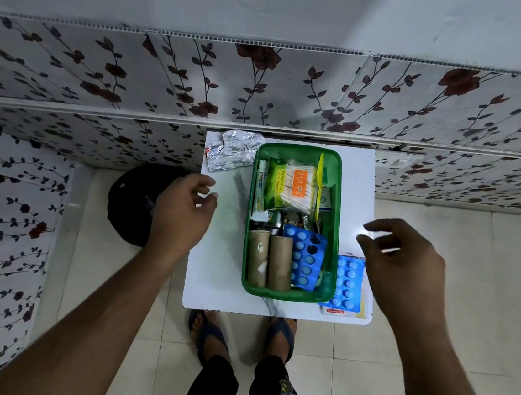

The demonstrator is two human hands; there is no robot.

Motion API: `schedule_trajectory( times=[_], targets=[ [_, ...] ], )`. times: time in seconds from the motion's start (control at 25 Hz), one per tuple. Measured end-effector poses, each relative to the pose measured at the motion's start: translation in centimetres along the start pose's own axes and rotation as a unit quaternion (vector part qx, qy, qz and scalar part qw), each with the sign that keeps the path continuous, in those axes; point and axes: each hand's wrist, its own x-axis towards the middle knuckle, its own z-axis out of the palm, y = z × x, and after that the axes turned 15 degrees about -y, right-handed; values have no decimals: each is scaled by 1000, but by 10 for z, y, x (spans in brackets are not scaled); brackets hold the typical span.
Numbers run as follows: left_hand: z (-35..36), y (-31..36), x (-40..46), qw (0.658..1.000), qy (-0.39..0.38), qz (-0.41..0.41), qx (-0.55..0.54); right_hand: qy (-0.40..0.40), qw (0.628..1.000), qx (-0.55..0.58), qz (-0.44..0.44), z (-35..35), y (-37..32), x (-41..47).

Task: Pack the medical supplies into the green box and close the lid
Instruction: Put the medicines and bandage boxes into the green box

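- Head view looks down on a small white table (208,289) with the green box (336,206) at its middle, open, and no lid that I can make out anywhere; closing may stall if the lid lies out of sight.
- Inside the box the load already sits high: two cardboard rolls (269,260) at the near end, a blue blister pack (305,258) leaning against the near right wall, and a Tulips cotton swab packet (290,186) toward the far end. Anything added on top could, I judge, stand proud of the rim and keep a lid from seating.
- Another blue pill strip (349,282) lies on the table just beside the box's near right corner, over some paper and close to the table edge; a careless sweep could push it to the floor.
- Crumpled silver foil strip (233,154) lies at the far left corner of the table, touching or nearly touching the box; it is easy to overlook and leave unpacked.
- Left hand (182,212) hovers over the table's left edge, fingers loosely curled, holding nothing.
- Right hand (405,261) hovers at the table's right side, fingers spread and half open, also empty; reaching across could knock the leaning pack.
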Motion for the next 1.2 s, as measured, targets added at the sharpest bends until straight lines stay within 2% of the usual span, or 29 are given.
schedule_trajectory(
  times=[0.12, 0.2, 0.48, 0.72, 0.92, 1.08, 1.2],
  targets=[
    [0, 8, 42, 998, 10, -39, 39, -68, 993, -61, 75, 7, 35, 9],
    [5, 12, 65, 994, 6, -49, 96, -105, 985, -107, 83, 23, 47, 13],
    [17, 13, 88, 986, 9, -65, 153, -89, 977, -175, 88, 48, 55, 16],
    [13, 10, 92, 991, 33, -81, 100, -89, 981, -140, 99, 46, 56, 20],
    [-12, 6, 61, 995, 55, -72, -28, -96, 987, -90, 87, 34, 59, 23],
    [-33, 35, 14, 988, 70, -69, -117, -101, 992, 8, 74, 13, 53, 22],
    [-22, 70, -15, 989, 29, -44, -136, -70, 994, 55, 65, -10, 44, 22]
  ],
)
